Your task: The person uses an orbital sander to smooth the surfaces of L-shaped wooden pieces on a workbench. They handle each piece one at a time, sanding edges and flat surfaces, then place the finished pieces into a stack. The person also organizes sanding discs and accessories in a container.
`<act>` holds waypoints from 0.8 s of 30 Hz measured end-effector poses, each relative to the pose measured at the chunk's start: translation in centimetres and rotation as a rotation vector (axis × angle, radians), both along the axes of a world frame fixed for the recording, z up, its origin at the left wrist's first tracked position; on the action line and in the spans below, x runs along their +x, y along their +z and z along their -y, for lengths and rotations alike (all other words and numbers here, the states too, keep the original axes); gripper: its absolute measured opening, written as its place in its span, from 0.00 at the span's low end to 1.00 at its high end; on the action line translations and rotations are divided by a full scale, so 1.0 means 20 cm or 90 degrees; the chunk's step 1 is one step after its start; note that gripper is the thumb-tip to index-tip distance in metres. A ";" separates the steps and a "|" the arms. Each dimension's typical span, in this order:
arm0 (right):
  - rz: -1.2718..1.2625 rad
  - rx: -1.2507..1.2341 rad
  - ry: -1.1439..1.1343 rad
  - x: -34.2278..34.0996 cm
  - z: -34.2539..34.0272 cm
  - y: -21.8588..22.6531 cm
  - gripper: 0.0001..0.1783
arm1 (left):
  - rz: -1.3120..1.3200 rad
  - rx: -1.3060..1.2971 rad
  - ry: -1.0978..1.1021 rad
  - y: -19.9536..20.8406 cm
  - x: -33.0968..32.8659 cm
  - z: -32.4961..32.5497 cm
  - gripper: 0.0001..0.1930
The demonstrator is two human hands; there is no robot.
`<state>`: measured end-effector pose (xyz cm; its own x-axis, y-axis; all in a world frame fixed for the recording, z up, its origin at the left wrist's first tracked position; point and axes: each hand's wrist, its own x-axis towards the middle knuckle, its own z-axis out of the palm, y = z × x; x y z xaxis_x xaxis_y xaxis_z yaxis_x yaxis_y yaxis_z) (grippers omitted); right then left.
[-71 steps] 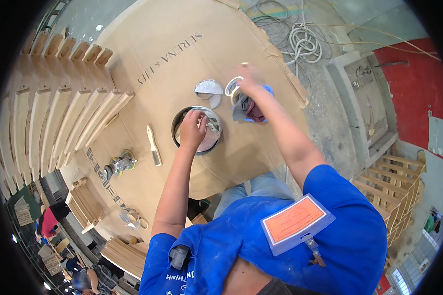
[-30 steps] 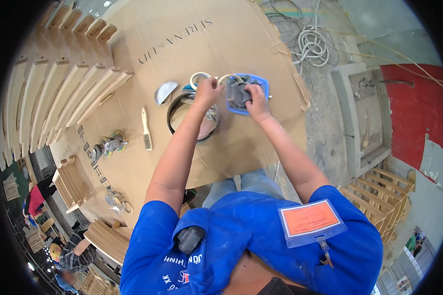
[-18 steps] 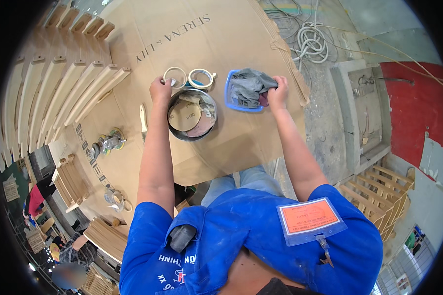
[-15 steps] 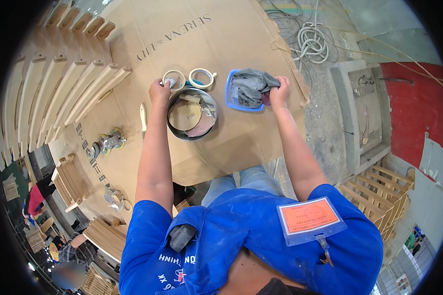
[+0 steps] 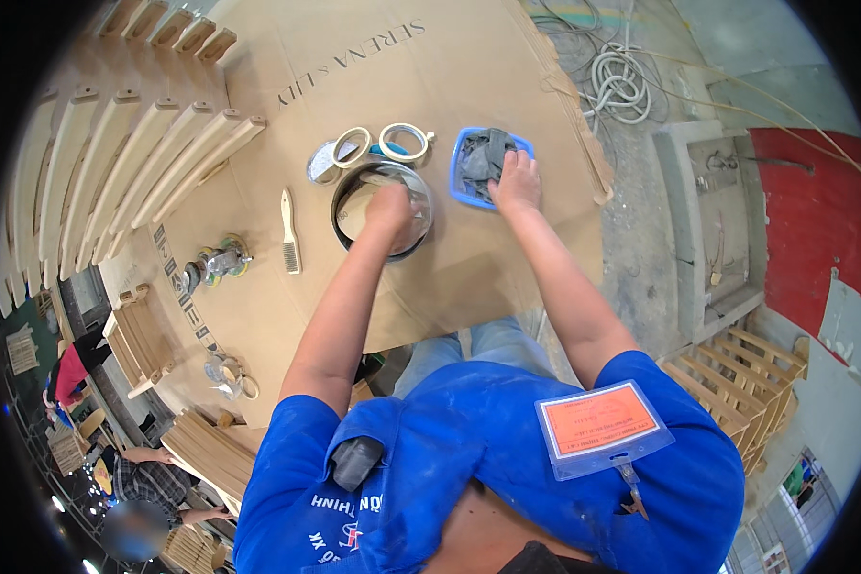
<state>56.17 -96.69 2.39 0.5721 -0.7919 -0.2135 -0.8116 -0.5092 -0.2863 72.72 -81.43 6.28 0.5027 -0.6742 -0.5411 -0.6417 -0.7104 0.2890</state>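
My left hand point(image 5: 389, 206) reaches down into a round metal tin point(image 5: 341, 234). Its fingers are hidden behind the back of the hand. Part of a tan sanding disc point(image 5: 354, 212) shows beside it in the tin. My right hand point(image 5: 517, 180) rests over a bunched grey rag point(image 5: 480, 158) in a small blue plastic basket point(image 5: 469, 199), its fingers bent onto the cloth. Behind the tin lie two rolls of cream tape, the left roll point(image 5: 367, 148) and the right roll point(image 5: 425, 143). A clear round lid or dish point(image 5: 320, 165) is partly under the left roll.
A pale-handled brush point(image 5: 289, 230) lies on the cardboard-covered table point(image 5: 450, 287). Left of it stand small jars point(image 5: 222, 260). Curved wooden pieces point(image 5: 153, 158) line the far left. Coiled hose point(image 5: 620, 77) lies on the floor at right. Another person point(image 5: 148, 478) is at lower left.
My left hand has left the tape roll and clear dish and gone into the tin. My right hand has moved left, bringing the rag's loose end into the basket.
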 end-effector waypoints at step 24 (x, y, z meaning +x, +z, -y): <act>0.114 0.034 0.013 -0.05 0.10 -0.14 0.18 | -0.241 -0.001 0.201 0.35 0.07 -0.20 0.13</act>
